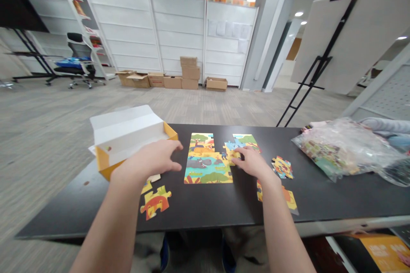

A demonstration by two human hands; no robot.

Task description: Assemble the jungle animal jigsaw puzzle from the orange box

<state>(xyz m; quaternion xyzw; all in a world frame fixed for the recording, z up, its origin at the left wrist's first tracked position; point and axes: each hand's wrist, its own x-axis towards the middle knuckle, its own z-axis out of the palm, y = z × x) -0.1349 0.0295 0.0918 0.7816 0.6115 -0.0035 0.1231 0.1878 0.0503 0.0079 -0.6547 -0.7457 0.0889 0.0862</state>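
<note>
A partly joined jigsaw puzzle (203,174) with a hippo, water and trees lies on the black table. A notch shows in its far edge. My right hand (253,163) is at its right side, thumb and fingers closed on a yellow jigsaw piece (229,153) at table level. My left hand (160,158) hovers left of the puzzle, thumb and fingers apart, holding nothing. Below it lies a loose jigsaw piece with a red-orange shape (158,201), with others partly hidden by my forearm. To the right are a multicoloured jigsaw piece (282,167) and an orange-yellow piece (290,199), partly covered by my right arm.
An open yellow and white box (128,130) stands at the table's left, behind my left forearm. Clear plastic bags with colourful contents (342,147) lie at the right end. Beyond the black table (205,207) are cardboard boxes (189,72) and a whiteboard stand (307,81).
</note>
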